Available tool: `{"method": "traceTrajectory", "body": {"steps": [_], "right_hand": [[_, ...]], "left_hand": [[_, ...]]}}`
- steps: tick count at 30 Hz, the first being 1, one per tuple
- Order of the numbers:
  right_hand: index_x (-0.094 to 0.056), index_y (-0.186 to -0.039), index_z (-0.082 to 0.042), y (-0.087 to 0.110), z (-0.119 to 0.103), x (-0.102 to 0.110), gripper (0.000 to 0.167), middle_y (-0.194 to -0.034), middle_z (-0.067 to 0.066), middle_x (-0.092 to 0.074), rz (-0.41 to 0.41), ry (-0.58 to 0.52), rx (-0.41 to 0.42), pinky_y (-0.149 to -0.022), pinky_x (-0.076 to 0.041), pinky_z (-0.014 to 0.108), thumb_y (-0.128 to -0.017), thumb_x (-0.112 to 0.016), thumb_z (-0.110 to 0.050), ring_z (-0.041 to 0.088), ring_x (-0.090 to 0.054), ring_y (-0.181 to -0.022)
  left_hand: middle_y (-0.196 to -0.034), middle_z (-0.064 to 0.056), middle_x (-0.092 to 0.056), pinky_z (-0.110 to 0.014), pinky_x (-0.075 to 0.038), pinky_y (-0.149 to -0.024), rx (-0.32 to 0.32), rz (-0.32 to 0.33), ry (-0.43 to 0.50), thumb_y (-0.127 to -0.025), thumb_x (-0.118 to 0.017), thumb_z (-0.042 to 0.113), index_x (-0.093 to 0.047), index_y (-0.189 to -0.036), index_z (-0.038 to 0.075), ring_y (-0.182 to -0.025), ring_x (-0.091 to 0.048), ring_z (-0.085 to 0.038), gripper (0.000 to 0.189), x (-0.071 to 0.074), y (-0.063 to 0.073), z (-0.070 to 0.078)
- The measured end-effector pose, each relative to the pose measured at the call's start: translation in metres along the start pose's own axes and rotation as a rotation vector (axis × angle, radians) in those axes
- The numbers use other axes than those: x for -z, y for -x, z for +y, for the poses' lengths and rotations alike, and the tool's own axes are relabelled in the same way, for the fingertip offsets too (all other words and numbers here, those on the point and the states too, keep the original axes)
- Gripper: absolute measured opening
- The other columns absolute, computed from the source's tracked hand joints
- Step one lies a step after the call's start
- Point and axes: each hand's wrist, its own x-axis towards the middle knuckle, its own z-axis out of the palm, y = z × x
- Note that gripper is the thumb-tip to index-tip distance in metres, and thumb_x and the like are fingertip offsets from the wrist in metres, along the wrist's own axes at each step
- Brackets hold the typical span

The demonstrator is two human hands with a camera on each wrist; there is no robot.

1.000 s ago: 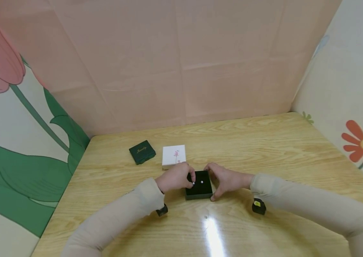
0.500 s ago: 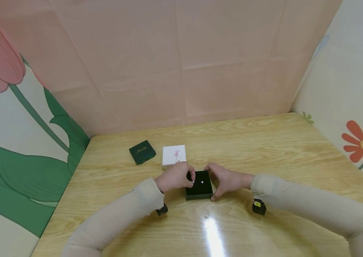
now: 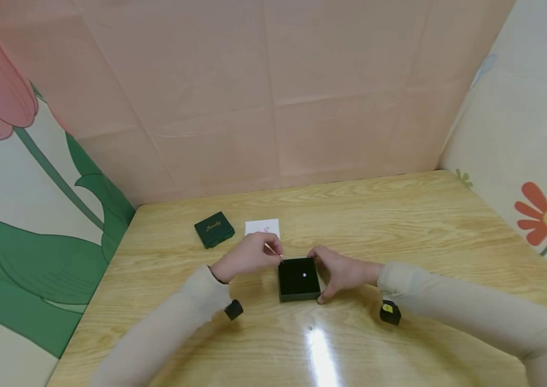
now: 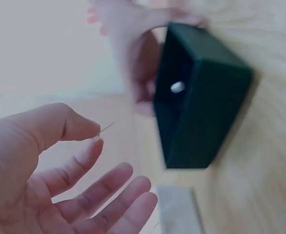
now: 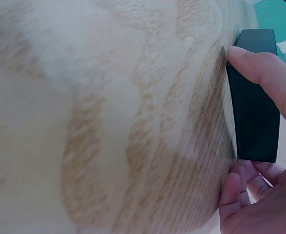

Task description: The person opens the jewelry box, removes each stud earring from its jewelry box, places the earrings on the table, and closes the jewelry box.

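Observation:
An open dark green box [image 3: 299, 290] with a black lining stands on the table. One small shiny stud earring [image 3: 304, 275] sits in its lining, also visible in the left wrist view as a bright spot. Beside the box's upper left corner, my left hand [image 3: 249, 253] pinches a tiny earring between thumb and index finger. Its thin pin [image 4: 106, 127] pokes out past the fingertips; the rest is mostly covered. The other left fingers are spread loosely. My right hand [image 3: 343, 270] grips the box's right side, thumb at the near corner and fingers at the far one.
A closed dark green box lid marked "Jewelry" [image 3: 214, 229] lies at the back left. Next to it is a white box [image 3: 262, 226] with a pink flower print, partly behind my left hand. A wall stands along the table's far edge.
My left hand has lifted away from the box lining, up and to the left, with one earring in its pinch. The right hand and the box have stayed put.

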Motion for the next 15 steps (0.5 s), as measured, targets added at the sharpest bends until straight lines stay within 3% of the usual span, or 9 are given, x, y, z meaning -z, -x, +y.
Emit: {"method": "traceTrajectory", "body": {"steps": [3,9,15], "right_hand": [[-0.040,-0.124,-0.005,0.001,0.000,0.001,0.084,-0.125,0.011,-0.048,-0.010,-0.007,-0.014,-0.107,-0.030,0.052,-0.061,-0.092,-0.024,0.029,-0.045,-0.120],[-0.040,-0.125,-0.005,0.002,-0.001,0.001,0.084,-0.126,0.011,-0.048,-0.016,-0.008,-0.025,-0.108,-0.030,0.053,-0.061,-0.091,-0.025,0.030,-0.045,-0.120],[-0.040,-0.125,-0.006,0.001,0.000,0.001,0.084,-0.125,0.010,-0.047,-0.018,-0.016,-0.033,-0.106,-0.032,0.051,-0.061,-0.091,-0.024,0.029,-0.045,-0.119]], "left_hand": [[-0.094,-0.003,-0.065,-0.027,-0.051,-0.068,0.013,0.030,0.044,-0.089,-0.066,0.011,-0.064,-0.087,0.009,-0.083,-0.064,-0.016,0.003,0.016,0.009,-0.004],[-0.096,-0.002,-0.064,-0.032,-0.050,-0.072,0.126,0.101,0.032,-0.091,-0.066,0.019,-0.065,-0.090,0.013,-0.088,-0.059,-0.018,0.006,0.039,0.028,-0.024],[-0.091,-0.006,-0.060,-0.034,-0.049,-0.071,0.232,0.064,0.133,-0.093,-0.062,0.017,-0.066,-0.099,0.005,-0.076,-0.054,-0.019,0.015,0.044,0.040,-0.055]]}}
